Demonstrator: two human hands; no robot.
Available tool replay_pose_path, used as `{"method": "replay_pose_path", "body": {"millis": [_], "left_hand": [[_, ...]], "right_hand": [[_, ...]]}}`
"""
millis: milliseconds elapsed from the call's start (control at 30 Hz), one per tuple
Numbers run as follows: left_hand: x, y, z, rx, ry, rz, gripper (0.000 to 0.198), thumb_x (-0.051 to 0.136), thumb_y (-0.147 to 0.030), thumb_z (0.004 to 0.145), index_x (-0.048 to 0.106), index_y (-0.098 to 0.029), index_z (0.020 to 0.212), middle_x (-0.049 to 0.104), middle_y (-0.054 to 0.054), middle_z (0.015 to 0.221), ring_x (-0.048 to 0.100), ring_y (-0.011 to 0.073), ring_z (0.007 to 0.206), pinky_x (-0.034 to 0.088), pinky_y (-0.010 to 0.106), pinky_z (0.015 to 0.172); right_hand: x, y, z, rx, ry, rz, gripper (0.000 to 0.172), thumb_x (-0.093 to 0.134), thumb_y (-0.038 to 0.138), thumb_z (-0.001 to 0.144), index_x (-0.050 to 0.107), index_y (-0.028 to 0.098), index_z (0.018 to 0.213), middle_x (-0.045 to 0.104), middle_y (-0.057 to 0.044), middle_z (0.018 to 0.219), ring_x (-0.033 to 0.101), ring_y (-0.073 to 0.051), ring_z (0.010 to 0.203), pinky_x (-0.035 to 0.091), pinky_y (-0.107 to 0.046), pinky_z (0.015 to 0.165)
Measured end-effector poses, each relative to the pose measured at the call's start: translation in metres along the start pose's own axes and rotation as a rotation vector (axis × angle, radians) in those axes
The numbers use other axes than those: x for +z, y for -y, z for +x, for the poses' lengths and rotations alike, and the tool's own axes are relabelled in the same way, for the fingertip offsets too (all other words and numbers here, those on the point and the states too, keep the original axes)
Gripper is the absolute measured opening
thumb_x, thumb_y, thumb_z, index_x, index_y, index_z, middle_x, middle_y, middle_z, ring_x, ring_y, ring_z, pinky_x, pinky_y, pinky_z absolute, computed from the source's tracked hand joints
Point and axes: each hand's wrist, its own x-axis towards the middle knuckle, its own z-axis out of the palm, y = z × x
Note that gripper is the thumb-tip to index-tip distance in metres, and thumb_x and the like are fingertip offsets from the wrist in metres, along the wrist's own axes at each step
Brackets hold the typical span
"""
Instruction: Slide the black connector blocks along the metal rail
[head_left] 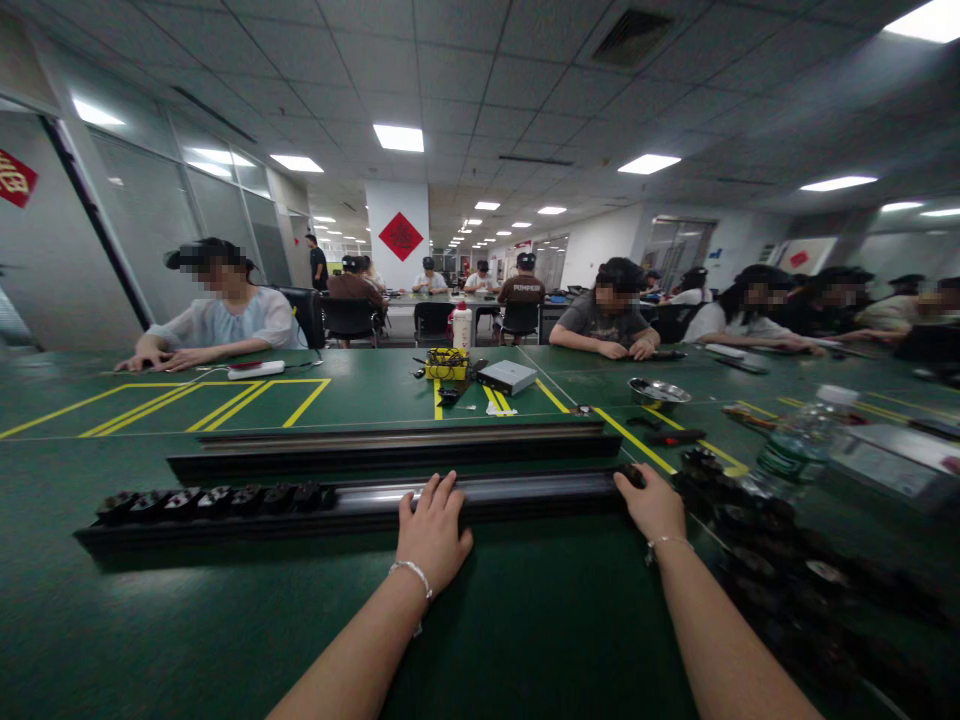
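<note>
A long black rail with a shiny inner channel lies across the green table in front of me. Several small black parts sit in a row in its left half. My left hand rests on the rail near its middle, fingers apart over the front edge. At the rail's right end my right hand has its fingers closed on a small black part. Behind this rail lies a second long black rail.
A heap of black parts lies at the right, by a plastic bottle. Farther back are a metal bowl, a grey box, a yellow holder and a white bottle. Other people sit across the table.
</note>
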Motion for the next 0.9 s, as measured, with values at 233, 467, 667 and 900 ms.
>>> {"method": "replay_pose_path", "body": {"millis": [233, 467, 667, 900], "left_hand": [[-0.0007, -0.0009, 0.0002, -0.008, 0.006, -0.002, 0.04, 0.046, -0.035, 0.075, 0.05, -0.029, 0.114, 0.035, 0.0, 0.143, 0.027, 0.0238, 0.131, 0.021, 0.052, 0.102], [-0.0021, -0.0013, 0.0003, -0.011, 0.02, -0.001, 0.04, 0.047, -0.035, 0.075, 0.05, -0.028, 0.114, 0.035, 0.001, 0.143, 0.026, 0.0239, 0.131, 0.021, 0.051, 0.103], [-0.0014, -0.0006, 0.0004, -0.009, 0.008, -0.008, 0.039, 0.047, -0.035, 0.075, 0.05, -0.029, 0.114, 0.035, 0.001, 0.143, 0.027, 0.024, 0.131, 0.021, 0.052, 0.102], [-0.0001, -0.0005, 0.0001, -0.006, 0.001, -0.008, 0.04, 0.046, -0.035, 0.075, 0.05, -0.029, 0.114, 0.035, 0.001, 0.143, 0.026, 0.0242, 0.131, 0.021, 0.052, 0.102]], "right_hand": [[-0.0014, -0.0002, -0.0001, -0.008, -0.025, -0.009, 0.048, 0.049, 0.048, 0.071, 0.063, 0.017, 0.105, 0.06, -0.011, 0.116, 0.056, -0.027, 0.103, 0.042, -0.035, 0.088], [-0.0031, -0.0008, 0.0017, 0.008, 0.001, -0.033, 0.051, 0.048, 0.051, 0.072, 0.062, 0.017, 0.108, 0.062, -0.011, 0.111, 0.057, -0.028, 0.099, 0.044, -0.036, 0.084], [-0.0058, 0.001, 0.0005, -0.004, 0.012, -0.043, 0.049, 0.046, 0.05, 0.073, 0.063, 0.018, 0.106, 0.064, -0.01, 0.105, 0.058, -0.026, 0.093, 0.044, -0.034, 0.078], [-0.0073, 0.0017, -0.0002, -0.009, 0.01, -0.045, 0.047, 0.046, 0.05, 0.073, 0.063, 0.019, 0.104, 0.066, -0.009, 0.1, 0.059, -0.025, 0.087, 0.044, -0.031, 0.072]]}}
